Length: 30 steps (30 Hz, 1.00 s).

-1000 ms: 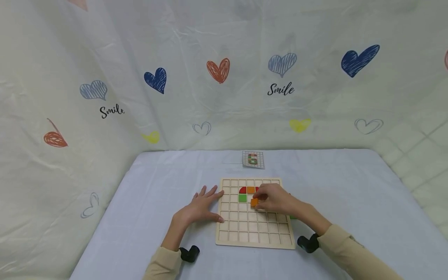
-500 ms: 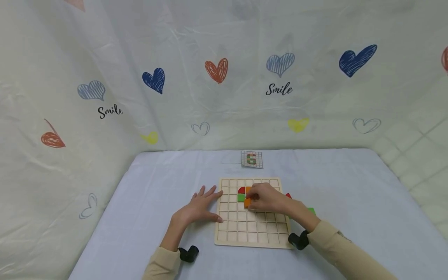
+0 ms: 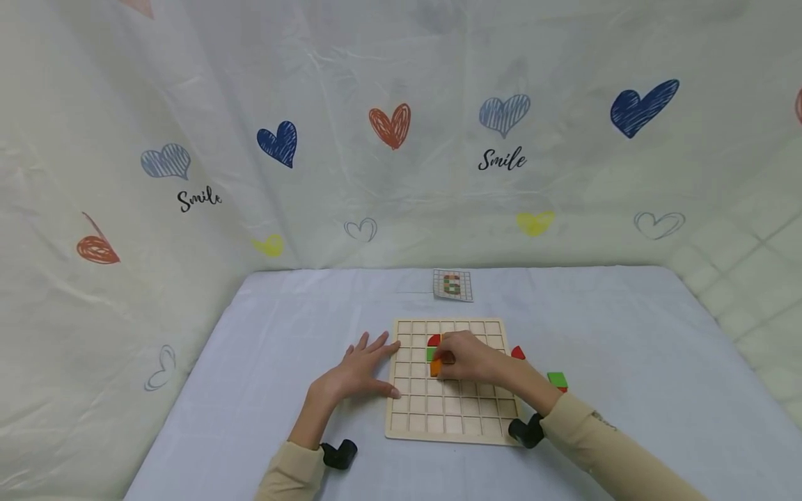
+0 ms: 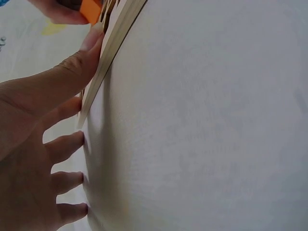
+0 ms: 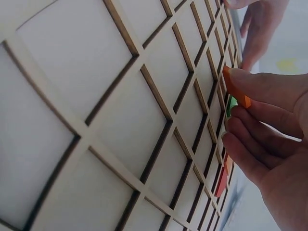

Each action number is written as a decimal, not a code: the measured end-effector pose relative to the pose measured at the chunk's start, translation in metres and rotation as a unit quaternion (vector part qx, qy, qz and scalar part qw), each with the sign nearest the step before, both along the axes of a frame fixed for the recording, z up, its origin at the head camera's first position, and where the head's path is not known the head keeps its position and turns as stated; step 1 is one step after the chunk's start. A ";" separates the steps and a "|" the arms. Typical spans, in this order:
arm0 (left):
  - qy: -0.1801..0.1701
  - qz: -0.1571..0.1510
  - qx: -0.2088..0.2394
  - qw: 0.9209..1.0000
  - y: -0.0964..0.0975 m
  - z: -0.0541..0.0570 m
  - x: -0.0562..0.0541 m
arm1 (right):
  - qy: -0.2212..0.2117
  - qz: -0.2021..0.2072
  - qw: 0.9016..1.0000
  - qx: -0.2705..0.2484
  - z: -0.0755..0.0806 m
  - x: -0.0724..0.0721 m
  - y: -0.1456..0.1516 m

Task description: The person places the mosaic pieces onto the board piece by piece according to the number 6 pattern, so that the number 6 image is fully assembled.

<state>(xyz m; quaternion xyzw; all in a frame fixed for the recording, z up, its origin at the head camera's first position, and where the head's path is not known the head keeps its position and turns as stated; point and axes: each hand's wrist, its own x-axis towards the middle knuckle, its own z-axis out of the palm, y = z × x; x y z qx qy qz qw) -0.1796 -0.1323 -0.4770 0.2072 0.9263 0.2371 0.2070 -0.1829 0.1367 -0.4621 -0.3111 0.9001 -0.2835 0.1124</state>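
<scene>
A wooden grid board (image 3: 434,422) lies on the white-covered table. My right hand (image 3: 474,357) pinches an orange square tile (image 3: 435,368) between thumb and fingers, low over the board; in the right wrist view the orange tile (image 5: 236,86) is tilted at the grid. Just behind it sit a green tile (image 3: 430,354) and a red rounded tile (image 3: 434,340) in the grid. My right hand hides other cells. My left hand (image 3: 358,371) has its fingers spread at the board's left side, its thumb touching the wooden edge (image 4: 111,55) in the left wrist view.
A printed card (image 3: 452,285) showing a coloured grid pattern lies behind the board. To the board's right are a red tile (image 3: 517,353) and a green tile (image 3: 557,380) with a bit of red below it. A white curtain with printed hearts hangs behind the table.
My right hand has moved left with the orange tile, to just in front of the green tile. The loose tiles on the right have come into fuller sight. My left hand has stayed put.
</scene>
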 end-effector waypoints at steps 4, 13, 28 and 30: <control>-0.001 -0.001 -0.003 1.000 0.001 0.000 0.000 | 0.005 0.003 1.000 0.003 -0.001 0.000 -0.001; -0.002 -0.004 -0.001 1.000 0.001 0.002 0.000 | 0.018 0.006 1.000 0.008 -0.002 0.001 -0.003; 0.000 0.000 0.008 1.000 0.001 0.001 0.001 | 0.032 0.009 0.999 0.010 -0.005 0.003 -0.004; 0.000 0.000 0.008 1.000 0.000 0.001 0.001 | 0.027 0.009 1.000 0.006 -0.004 0.003 -0.003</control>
